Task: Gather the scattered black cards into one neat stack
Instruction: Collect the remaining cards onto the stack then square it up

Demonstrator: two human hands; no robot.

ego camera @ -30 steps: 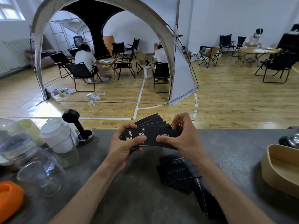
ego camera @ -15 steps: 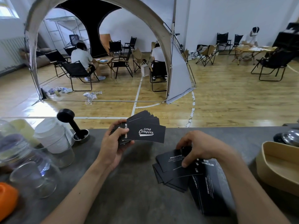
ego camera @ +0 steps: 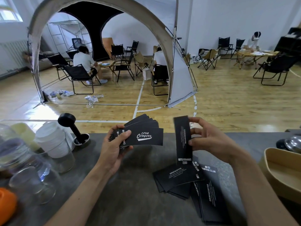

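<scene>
One head-worn view (wide-angle) looks forward and down, close over the hands, the room far beyond.

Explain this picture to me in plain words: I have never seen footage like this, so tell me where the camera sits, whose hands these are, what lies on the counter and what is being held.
There is no machine here. The camera is worn on a person's head and looks forward and down, so both arms reach in from the bottom edge. The left hand grips a fanned bundle of black cards. The right hand pinches a single black card, held upright above the grey counter. More loose black cards lie overlapping on the counter below it. Also there: glass jars, a stack of white cups, a black tamper and a tan tray.
</scene>
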